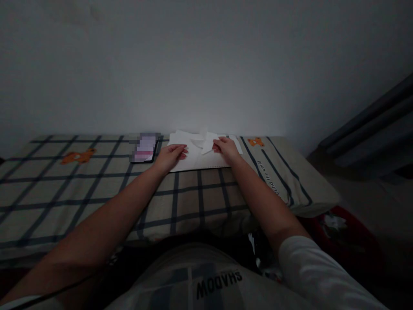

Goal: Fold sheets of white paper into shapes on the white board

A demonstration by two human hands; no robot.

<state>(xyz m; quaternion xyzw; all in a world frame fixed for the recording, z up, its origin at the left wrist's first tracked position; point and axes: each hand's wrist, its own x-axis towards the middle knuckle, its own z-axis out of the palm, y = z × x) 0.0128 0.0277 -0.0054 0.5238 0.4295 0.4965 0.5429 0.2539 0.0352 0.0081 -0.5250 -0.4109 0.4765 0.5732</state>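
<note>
Angular white paper piece [208, 144]: right hand [227, 148] pinching

Piece lies left of that grip, toward the left hand [171, 156], over white paper sheets [193, 162] on the check-clothed counter [97, 183]. Right hand nearer; long axis unclear; left hold cannot be told.

There are two hands, one left hand [172, 156] and one right hand [227, 149], on two bare arms [109, 209]. White paper [193, 161] comes to at least two pieces; they overlap, so the exact number cannot be told. Phones number one: a single phone [145, 148]. One checked cloth [109, 183] carries two orange bears [77, 157] and one line of lettering [269, 183]. There is one shirt [180, 280] with one printed word [219, 284], one red basin [358, 221] and one wall [206, 64].
</note>
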